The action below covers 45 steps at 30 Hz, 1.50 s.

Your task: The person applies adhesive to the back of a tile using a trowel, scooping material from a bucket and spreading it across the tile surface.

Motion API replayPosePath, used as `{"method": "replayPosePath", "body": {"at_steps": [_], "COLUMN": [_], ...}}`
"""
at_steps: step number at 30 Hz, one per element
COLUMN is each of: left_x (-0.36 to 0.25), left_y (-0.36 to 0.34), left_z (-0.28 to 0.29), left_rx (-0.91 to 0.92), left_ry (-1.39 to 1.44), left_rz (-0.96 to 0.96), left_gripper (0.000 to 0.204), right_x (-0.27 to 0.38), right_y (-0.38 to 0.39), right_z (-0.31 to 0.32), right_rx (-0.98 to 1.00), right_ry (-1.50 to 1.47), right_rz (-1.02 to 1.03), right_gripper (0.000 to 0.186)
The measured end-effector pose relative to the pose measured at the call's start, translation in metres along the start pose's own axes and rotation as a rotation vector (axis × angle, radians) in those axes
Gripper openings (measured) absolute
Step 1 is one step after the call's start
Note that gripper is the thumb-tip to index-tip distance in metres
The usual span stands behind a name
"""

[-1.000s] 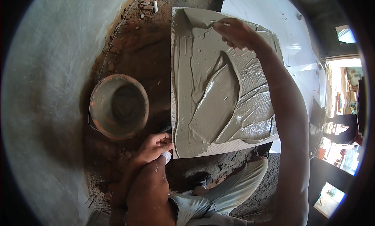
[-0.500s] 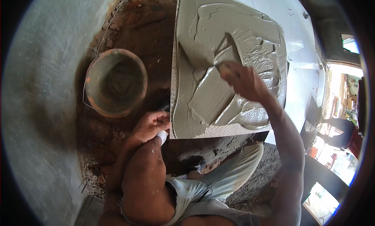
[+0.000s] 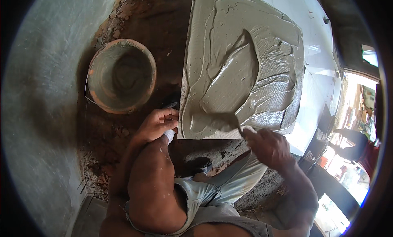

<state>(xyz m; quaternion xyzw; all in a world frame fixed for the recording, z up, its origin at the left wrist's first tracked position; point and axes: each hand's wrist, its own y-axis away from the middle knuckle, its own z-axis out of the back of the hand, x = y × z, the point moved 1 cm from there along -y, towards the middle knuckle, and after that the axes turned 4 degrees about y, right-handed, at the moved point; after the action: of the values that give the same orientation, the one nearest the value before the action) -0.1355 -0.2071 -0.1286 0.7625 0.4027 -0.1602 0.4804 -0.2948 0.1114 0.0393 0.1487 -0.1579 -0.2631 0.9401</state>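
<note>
At the far left rises a smooth grey wall (image 3: pixel 45 102). Beside it, on the reddish dirt floor (image 3: pixel 163 44), stands a round bucket (image 3: pixel 101 100) with a wire handle, its inside coated grey. Right of that, the left hand (image 3: pixel 157 124) rests at the lower left edge of the panel (image 3: pixel 226 134), fingers drawn close together; whether they pinch that edge or only lean on it, I cannot tell. A steady, light hold there should keep the panel from sliding under each stroke.

The panel lies just in front of the knees, its ribbed face showing in a bare strip along the near edge. Wet grey mortar (image 3: pixel 229 85) covers most of the rest — smooth toward the left, ridged and rippled toward the right, with a raised lip curving through the middle. The trowel (image 3: pixel 217 121) is over the mortar near that near edge, its blade blurred. For an even coat, it helps to tilt the blade slightly, press evenly, and pull surplus from the thick lip toward the bare strip, easing off before the rim so nothing spills.

The right hand (image 3: pixel 269 149) is closed around the trowel's handle, just off the near edge. Beyond, at the right, lie glossy white slabs (image 3: pixel 321 79).
</note>
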Motion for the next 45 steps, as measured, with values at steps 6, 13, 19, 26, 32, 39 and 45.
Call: {"method": "replayPosePath", "body": {"at_steps": [6,13,19,26,32,39,45], "left_x": [-0.003,0.007,-0.003,-0.013,-0.011,-0.006,0.002], "left_y": [0.000,-0.005,-0.006,-0.010,-0.006,-0.007,-0.009], "left_z": [-0.004,0.006,0.001,-0.003,-0.001,-0.001,0.003], "left_rx": [0.018,0.063,0.095,0.055,0.040,0.031,0.031], "left_ry": [-0.011,-0.045,-0.038,0.029,0.006,0.036,0.046], "left_rz": [-0.019,-0.009,0.038,0.062,0.023,0.032,0.102], "left_gripper": [0.031,0.030,0.027,0.023,0.022,0.025,0.027], "right_x": [-0.072,-0.155,-0.186,-0.153,-0.100,-0.050,-0.134], "right_y": [-0.095,-0.221,-0.245,-0.156,-0.028,0.030,-0.035], "right_z": [0.044,0.086,0.108,0.091,0.023,0.015,0.015], "right_rx": [-0.252,-0.150,-0.076,0.224,0.307,0.003,-0.346], "right_ry": [-0.022,-0.463,-0.450,-0.382,-0.388,0.008,-0.058], "right_rz": [-0.058,-0.406,-0.402,-0.420,-0.112,-0.094,-0.123], "right_gripper": [0.029,0.039,0.046,0.041,0.032,0.029,0.028]}}
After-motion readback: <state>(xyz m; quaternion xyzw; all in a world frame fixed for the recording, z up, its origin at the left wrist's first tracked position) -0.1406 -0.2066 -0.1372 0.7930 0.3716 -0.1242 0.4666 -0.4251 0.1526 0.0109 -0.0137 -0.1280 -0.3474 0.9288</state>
